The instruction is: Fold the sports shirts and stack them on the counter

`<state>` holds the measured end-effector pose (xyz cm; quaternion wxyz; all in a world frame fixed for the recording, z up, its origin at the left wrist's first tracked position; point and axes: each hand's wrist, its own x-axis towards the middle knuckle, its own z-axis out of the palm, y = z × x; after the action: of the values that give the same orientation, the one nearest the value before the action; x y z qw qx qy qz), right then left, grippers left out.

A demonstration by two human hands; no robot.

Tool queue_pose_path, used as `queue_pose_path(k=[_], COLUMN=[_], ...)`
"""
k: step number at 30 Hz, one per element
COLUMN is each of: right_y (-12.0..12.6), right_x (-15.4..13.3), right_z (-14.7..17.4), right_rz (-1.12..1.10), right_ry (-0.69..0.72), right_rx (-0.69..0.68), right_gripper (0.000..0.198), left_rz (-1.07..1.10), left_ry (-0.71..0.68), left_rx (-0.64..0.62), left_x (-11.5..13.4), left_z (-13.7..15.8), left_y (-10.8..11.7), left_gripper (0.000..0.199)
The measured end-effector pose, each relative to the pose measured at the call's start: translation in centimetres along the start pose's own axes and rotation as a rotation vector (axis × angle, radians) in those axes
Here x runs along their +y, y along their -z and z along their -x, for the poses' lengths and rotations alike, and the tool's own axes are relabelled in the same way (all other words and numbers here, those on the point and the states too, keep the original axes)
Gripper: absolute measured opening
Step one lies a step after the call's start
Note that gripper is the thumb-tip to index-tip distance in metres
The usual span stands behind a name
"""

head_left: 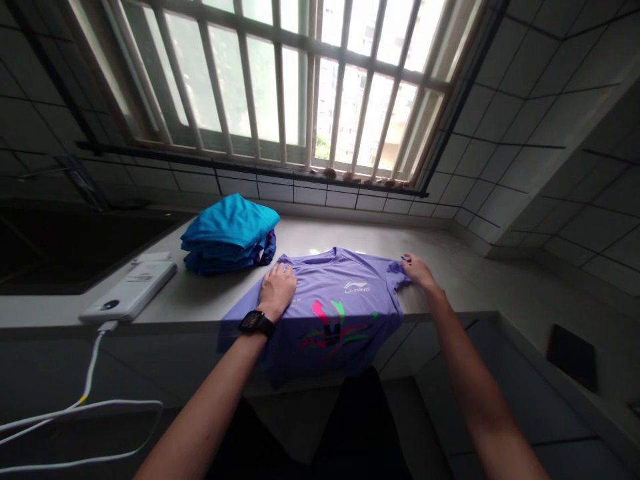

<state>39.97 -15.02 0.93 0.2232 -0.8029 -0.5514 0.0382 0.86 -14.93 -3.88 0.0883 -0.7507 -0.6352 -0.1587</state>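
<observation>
A purple T-shirt (320, 293) lies front up on the counter, its collar toward the window and its lower part hanging over the front edge. White lettering and a pink, green and black print mark its chest. My left hand (279, 288), with a black watch on the wrist, rests palm down on the shirt near its left shoulder, fingers laid on the cloth. At the other side, my right hand (417, 270) pinches the bunched right sleeve. Behind my left hand sits a pile of folded clothes (230, 230), bright blue on top, with darker cloth below.
A white power bank (130, 290) with a white cable (93, 363) lies on the counter's left, beside a dark sink (75, 247). A barred window (300, 87) rises behind the counter. On the right-hand counter is a dark flat object (573, 357).
</observation>
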Motion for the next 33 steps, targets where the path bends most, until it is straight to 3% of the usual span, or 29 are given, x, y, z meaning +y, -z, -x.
queue_pose_path(k=[2, 4, 7, 13, 16, 19, 22, 24, 28, 31, 33], right_y=[-0.2, -0.1, 0.8, 2.5, 2.3, 1.2, -0.8, -2.2, -5.1, -7.0, -8.0], right_x=[0.0, 0.4, 1.7, 5.0, 4.7, 1.9, -2.7, -6.1, -11.7, -13.7, -14.1], right_z=[0.1, 0.2, 0.4, 0.5, 0.8, 1.8, 3.2, 4.2, 5.7, 6.2, 6.3], right_rz=[0.062, 0.126, 0.18, 0.23, 0.186, 0.083, -0.001, -0.01, 0.075, 0.143, 0.162], right_ry=[0.055, 0.043, -0.051, -0.229, -0.132, 0.177, 0.472, 0.585, 0.565, 0.471, 0.431], right_rx=[-0.111, -0.165, -0.099, 0.063, 0.128, 0.094, -0.083, -0.187, -0.309, -0.358, -0.356], right_gripper=[0.056, 0.049, 0.034, 0.046, 0.051, 0.048, 0.041, 0.042, 0.052, 0.058, 0.063], left_rz=[0.0, 0.001, 0.007, 0.017, 0.012, 0.014, 0.016, 0.012, 0.002, -0.004, -0.018], left_ry=[0.0, 0.0, 0.004, 0.023, 0.025, 0.024, 0.018, 0.017, 0.026, 0.076, 0.105], left_rx=[-0.002, -0.008, -0.027, -0.039, -0.041, -0.038, -0.039, -0.047, -0.076, -0.127, -0.199], left_x=[0.0, 0.0, 0.0, 0.3, 0.3, 0.2, 0.1, 0.2, 0.3, -0.1, -0.6], left_z=[0.0, 0.0, 0.0, 0.0, 0.0, 0.0, -0.1, -0.1, 0.1, 0.2, -0.1], left_y=[0.0, 0.0, 0.1, 0.4, 0.4, 0.3, 0.3, 0.4, 0.7, 0.9, 1.2], left_gripper=[0.039, 0.039, 0.04, 0.039, 0.039, 0.04, 0.041, 0.042, 0.046, 0.053, 0.071])
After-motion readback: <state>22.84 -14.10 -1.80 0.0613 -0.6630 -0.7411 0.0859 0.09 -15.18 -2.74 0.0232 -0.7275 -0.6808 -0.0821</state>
